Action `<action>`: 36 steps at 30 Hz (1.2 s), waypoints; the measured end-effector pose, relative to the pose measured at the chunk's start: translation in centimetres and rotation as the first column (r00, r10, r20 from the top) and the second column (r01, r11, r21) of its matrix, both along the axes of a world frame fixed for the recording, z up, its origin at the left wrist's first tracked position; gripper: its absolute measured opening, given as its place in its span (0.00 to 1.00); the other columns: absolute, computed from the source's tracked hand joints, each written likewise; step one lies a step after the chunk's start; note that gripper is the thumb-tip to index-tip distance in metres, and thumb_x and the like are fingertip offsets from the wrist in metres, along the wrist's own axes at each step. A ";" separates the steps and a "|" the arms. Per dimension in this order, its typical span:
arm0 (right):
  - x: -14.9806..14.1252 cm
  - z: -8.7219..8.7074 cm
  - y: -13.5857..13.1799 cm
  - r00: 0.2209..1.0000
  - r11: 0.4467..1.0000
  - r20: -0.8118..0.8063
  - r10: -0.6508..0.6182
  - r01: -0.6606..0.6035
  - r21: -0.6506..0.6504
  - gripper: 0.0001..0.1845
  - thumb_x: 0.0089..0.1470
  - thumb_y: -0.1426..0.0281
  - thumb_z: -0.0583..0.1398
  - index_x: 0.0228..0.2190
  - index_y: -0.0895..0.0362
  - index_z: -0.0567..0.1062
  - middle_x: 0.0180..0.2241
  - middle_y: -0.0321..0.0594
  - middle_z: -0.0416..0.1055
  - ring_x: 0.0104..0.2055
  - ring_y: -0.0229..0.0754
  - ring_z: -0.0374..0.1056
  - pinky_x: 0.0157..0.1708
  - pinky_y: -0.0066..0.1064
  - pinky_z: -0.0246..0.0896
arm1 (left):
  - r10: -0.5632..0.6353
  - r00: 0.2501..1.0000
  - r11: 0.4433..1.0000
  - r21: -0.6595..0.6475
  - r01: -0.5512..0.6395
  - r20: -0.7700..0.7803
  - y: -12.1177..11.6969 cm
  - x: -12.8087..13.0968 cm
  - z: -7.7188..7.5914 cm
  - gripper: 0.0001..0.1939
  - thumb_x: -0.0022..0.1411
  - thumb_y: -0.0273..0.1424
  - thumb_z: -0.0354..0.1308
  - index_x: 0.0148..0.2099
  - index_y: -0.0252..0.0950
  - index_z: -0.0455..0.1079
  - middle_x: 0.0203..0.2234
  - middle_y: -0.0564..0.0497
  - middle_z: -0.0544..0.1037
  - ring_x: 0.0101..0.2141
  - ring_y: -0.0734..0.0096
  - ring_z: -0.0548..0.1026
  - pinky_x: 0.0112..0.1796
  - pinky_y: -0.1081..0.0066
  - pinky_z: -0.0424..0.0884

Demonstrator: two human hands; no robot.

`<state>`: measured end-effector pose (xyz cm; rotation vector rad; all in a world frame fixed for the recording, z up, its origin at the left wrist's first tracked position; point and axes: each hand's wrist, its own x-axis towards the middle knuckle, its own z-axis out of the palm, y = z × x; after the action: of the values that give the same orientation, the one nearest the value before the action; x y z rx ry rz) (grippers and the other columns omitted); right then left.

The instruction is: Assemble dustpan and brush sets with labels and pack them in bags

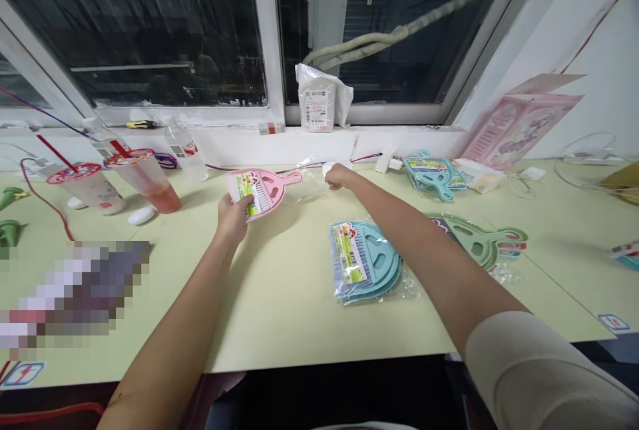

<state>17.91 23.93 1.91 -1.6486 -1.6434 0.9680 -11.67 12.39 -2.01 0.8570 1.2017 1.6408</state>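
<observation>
My left hand (233, 217) grips a pink dustpan-and-brush set (272, 189) by its wide end, thumb across the printed label. The set is held above the table, its handle pointing right. From around that handle a clear plastic bag (308, 187) stretches to my right hand (339, 177), whose fingers are closed on its end. A small white item shows just behind those fingers; its kind is unclear. Below my right forearm lies a stack of bagged blue dustpan sets (382, 263). Partly hidden by that arm are green dustpan sets (472, 237), with pink and blue handles underneath.
More blue dustpan sets (433, 174) lie at the back right, near a pink box (524, 125). Drink cups (150, 180) and a clear bottle (186, 150) stand at the left. A plastic-wrapped box (319, 105) rests on the window sill. Cables run along the wall.
</observation>
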 end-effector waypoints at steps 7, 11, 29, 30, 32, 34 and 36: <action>8.5 4.0 -6.2 0.791 1.000 -0.611 -0.024 0.020 -0.013 0.06 0.48 0.78 0.62 0.28 0.58 0.70 0.28 0.49 0.79 0.32 0.50 0.80 0.38 0.45 0.81 | -0.061 0.996 0.998 0.027 0.060 0.066 -0.6 1.3 0.6 0.19 0.52 0.21 0.68 0.48 0.30 0.74 0.46 0.36 0.84 0.45 0.51 0.84 0.46 0.56 0.83; 12.6 5.9 -11.3 0.700 0.996 -0.711 0.065 0.000 0.091 0.08 0.45 0.76 0.62 0.25 0.55 0.67 0.35 0.50 0.82 0.40 0.55 0.82 0.42 0.48 0.81 | -0.159 0.985 0.987 0.022 0.158 0.067 -2.1 3.2 1.7 0.20 0.52 0.22 0.69 0.48 0.28 0.75 0.45 0.35 0.84 0.44 0.50 0.84 0.44 0.57 0.83; 14.1 2.9 -19.5 0.632 0.945 -0.746 0.211 0.064 0.322 0.10 0.44 0.72 0.66 0.27 0.52 0.68 0.40 0.42 0.81 0.50 0.59 0.78 0.50 0.63 0.76 | -0.402 0.915 0.901 -0.169 0.400 0.023 -5.8 6.5 3.7 0.18 0.53 0.25 0.69 0.47 0.27 0.77 0.41 0.35 0.85 0.38 0.54 0.85 0.31 0.68 0.79; 14.0 2.8 -19.6 0.628 0.945 -0.746 0.220 0.053 0.323 0.10 0.44 0.71 0.66 0.27 0.52 0.68 0.40 0.42 0.81 0.51 0.59 0.78 0.50 0.63 0.76 | -0.410 0.912 0.898 -0.163 0.408 0.025 -5.9 6.6 3.7 0.18 0.53 0.25 0.69 0.47 0.27 0.77 0.41 0.35 0.85 0.38 0.54 0.85 0.32 0.68 0.79; 13.8 2.6 -19.6 0.628 0.949 -0.743 0.231 0.025 0.315 0.10 0.44 0.71 0.66 0.26 0.52 0.68 0.41 0.42 0.81 0.52 0.59 0.78 0.51 0.63 0.76 | -0.418 0.908 0.896 -0.156 0.416 0.026 -6.1 6.8 3.7 0.19 0.52 0.25 0.69 0.48 0.28 0.77 0.41 0.36 0.85 0.39 0.54 0.85 0.32 0.68 0.79; 13.8 2.4 -19.5 0.644 0.955 -0.730 0.228 -0.003 0.295 0.11 0.45 0.71 0.67 0.26 0.52 0.68 0.43 0.43 0.82 0.52 0.59 0.78 0.51 0.61 0.77 | -0.416 0.909 0.896 -0.158 0.414 0.021 -6.3 6.9 3.7 0.19 0.52 0.25 0.70 0.48 0.29 0.77 0.41 0.37 0.85 0.39 0.54 0.85 0.32 0.68 0.79; 13.9 2.2 -19.4 0.672 0.964 -0.709 0.212 -0.027 0.263 0.12 0.46 0.72 0.68 0.27 0.53 0.69 0.43 0.44 0.82 0.51 0.59 0.80 0.49 0.59 0.78 | -0.402 0.916 0.903 -0.159 0.399 0.016 -6.4 7.0 3.9 0.18 0.53 0.26 0.70 0.47 0.29 0.77 0.39 0.38 0.85 0.37 0.56 0.84 0.30 0.69 0.79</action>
<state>31.79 4.54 4.08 -0.8032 -1.2296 1.2389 -4.66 5.98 1.90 0.9454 1.0668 1.1901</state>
